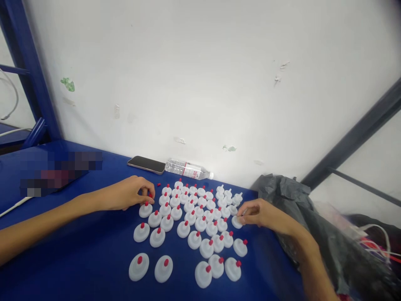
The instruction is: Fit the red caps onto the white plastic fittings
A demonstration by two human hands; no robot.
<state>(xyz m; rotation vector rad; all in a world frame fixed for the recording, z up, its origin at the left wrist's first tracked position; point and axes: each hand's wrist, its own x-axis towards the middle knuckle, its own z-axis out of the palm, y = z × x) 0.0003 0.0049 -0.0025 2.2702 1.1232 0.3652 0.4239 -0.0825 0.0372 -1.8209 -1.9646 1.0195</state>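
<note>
My left hand (135, 194) is pinched at the left edge of the group, with a small red cap (151, 195) showing between finger and thumb. Just under those fingertips lies a white nozzle lid (145, 211) with a red tip. On the right, my right hand (253, 212) grips the rim of another white nozzle lid (237, 222), whose top is partly covered by the fingers. Many white lids with red tips (200, 224) spread over the table between the hands. Several lids with bare white nozzles (228, 194) cluster at the back right. A loose red cap (158, 184) lies behind the left hand.
The blue table (90, 246) meets a white wall. A phone (146, 164) and a clear plastic bottle (189, 169) lie along the back. A dark grey plastic bag (282, 190) stands by my right arm. A blurred-out item (59, 173) and white cable (15, 206) are at left.
</note>
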